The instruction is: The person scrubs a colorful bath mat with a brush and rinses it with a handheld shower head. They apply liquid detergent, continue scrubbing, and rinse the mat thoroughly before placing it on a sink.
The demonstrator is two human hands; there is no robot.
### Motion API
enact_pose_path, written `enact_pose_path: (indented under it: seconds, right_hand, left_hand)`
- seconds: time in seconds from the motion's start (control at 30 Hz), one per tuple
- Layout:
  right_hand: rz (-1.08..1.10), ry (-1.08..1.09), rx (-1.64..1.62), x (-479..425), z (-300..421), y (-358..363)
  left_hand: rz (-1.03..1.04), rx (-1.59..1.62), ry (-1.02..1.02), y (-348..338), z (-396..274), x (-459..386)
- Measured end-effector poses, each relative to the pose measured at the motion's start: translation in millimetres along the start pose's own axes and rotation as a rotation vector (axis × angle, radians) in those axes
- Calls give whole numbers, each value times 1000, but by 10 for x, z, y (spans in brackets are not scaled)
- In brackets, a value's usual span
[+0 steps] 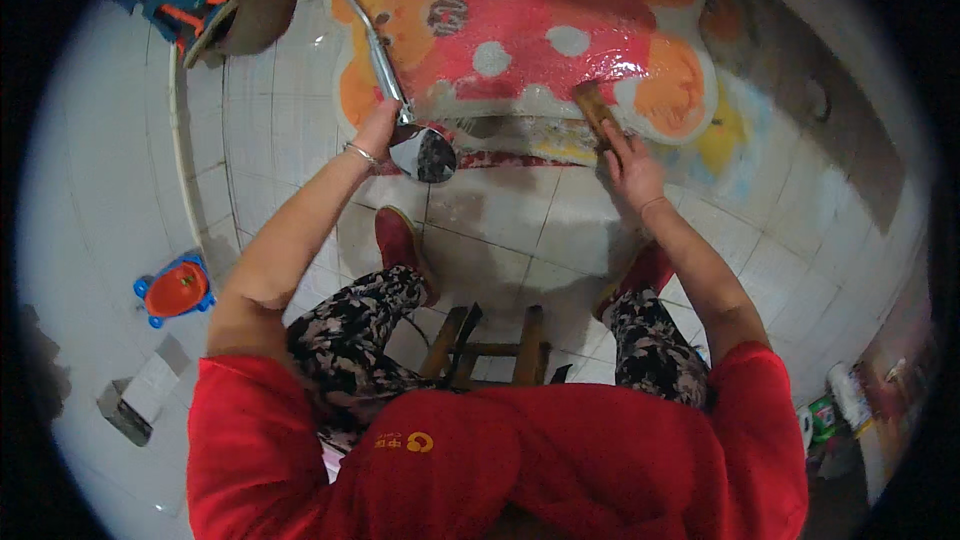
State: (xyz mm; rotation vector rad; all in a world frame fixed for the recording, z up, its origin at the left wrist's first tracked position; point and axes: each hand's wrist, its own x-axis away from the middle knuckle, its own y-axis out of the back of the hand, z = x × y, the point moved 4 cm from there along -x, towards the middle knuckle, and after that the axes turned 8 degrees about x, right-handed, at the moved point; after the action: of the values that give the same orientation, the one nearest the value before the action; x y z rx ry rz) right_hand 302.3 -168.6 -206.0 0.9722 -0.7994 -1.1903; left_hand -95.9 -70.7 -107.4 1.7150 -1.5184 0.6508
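A wet red mat (525, 22) with pale dots and orange bear shapes lies on the tiled floor in front of me. My left hand (381, 133) is closed around the chrome handle of a shower head (424, 154), near its round head; its metal hose runs up to the top left. My right hand (634, 169) holds a brown scrubbing brush (596, 109), probably wooden, at its near end. The brush's far end rests on the mat's near edge, close to an orange paw. The bristles are hidden. Water glistens on the mat just beyond the brush.
Below me stands a wooden stool (491, 349), between my red shoes. A blue toy-like item with an orange-red basin (176, 290) is at the left. A brown rounded object (259, 11) lies at the upper left. Bottles and packages (823, 416) stand at the lower right.
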Motion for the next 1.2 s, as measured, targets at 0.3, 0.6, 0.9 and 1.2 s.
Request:
enact_pose_path:
  seconds: [0.3,0.6,0.9,1.2]
  right_hand:
    - [-19,-345,66,-698,-422,107]
    - [56,-840,-165,-377,1354,-937]
    - [305,-448,-330,-904,2909,-1236]
    - [-53,-979,-217,-787,878,-1230]
  left_hand:
    - [93,-94,-365,825,571,-414]
    - [-14,94,-371,1029,1056,-753]
    - [-3,423,-217,1114,705,-418]
    - [-243,129,-607,1709,953,-603]
